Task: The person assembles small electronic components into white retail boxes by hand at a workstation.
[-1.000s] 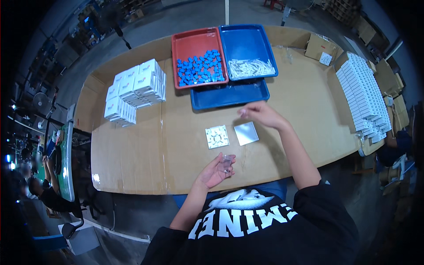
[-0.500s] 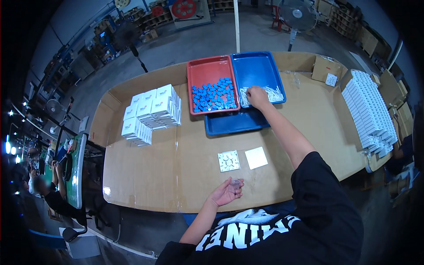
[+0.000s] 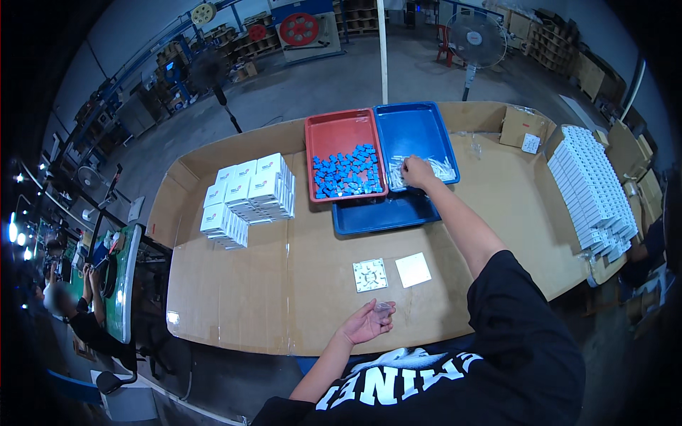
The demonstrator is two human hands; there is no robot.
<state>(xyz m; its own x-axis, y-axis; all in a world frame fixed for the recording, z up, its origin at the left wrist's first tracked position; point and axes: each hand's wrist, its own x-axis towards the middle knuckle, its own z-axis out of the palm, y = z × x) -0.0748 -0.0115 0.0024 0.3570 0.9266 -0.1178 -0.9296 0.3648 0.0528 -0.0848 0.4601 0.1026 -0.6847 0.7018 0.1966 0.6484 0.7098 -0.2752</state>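
My left hand (image 3: 366, 325), palm up near the table's front edge, has its fingers curled round a small clear plastic bag (image 3: 383, 309). Out ahead, my right hand (image 3: 418, 172) reaches into the upper blue tray (image 3: 408, 128), its fingers drawn together over a heap of slim white sticks (image 3: 442, 169). Whatever sits between those fingertips is too small to make out. Between my hands lie an open square white plastic plate (image 3: 370, 275) with moulded inner parts and, beside it on the right, a plain white square cover (image 3: 413, 270).
Left of the blue tray stands a red tray (image 3: 346, 128) of small blue pieces; another blue tray (image 3: 383, 216) sits partly beneath them. Stacked white boxes (image 3: 249, 192) stand at left, stacked white plates (image 3: 593, 192) at right. Cardboard walls (image 3: 238, 138) edge the table. A person (image 3: 85, 312) works far left.
The whole scene sits slightly lower in the picture as my head has tilted. My right hand stays at the white sticks, and my left hand still holds the plastic bag.
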